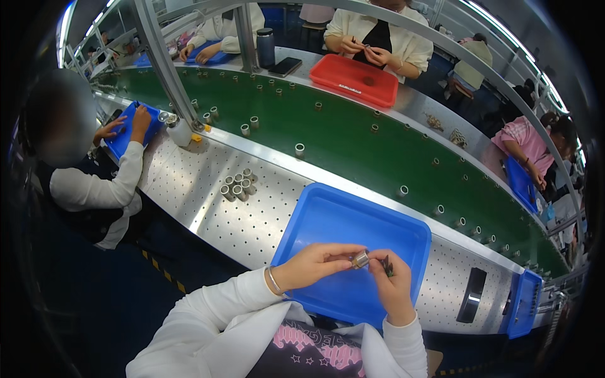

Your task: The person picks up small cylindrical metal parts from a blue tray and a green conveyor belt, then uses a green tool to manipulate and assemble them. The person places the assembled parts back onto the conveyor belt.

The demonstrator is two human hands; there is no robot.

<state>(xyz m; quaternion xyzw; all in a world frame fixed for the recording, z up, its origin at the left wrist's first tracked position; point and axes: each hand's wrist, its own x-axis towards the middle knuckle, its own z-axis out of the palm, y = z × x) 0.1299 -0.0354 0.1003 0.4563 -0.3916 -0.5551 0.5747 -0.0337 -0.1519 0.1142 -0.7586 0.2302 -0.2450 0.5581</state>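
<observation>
Over the blue tray, my left hand pinches a short shiny metal sleeve between thumb and fingers. My right hand is closed at the sleeve's right end, its thumb and forefinger against it. A small dark object with narrow tips pokes out of my right hand; its kind cannot be made out. To the tray's left, several similar metal sleeves stand in a cluster on the perforated metal table.
Beyond the table runs a green conveyor belt carrying scattered sleeves. Across it, a person works behind a red tray. Another person sits at left with a blue tray, near a white bottle. A black curved object lies at right.
</observation>
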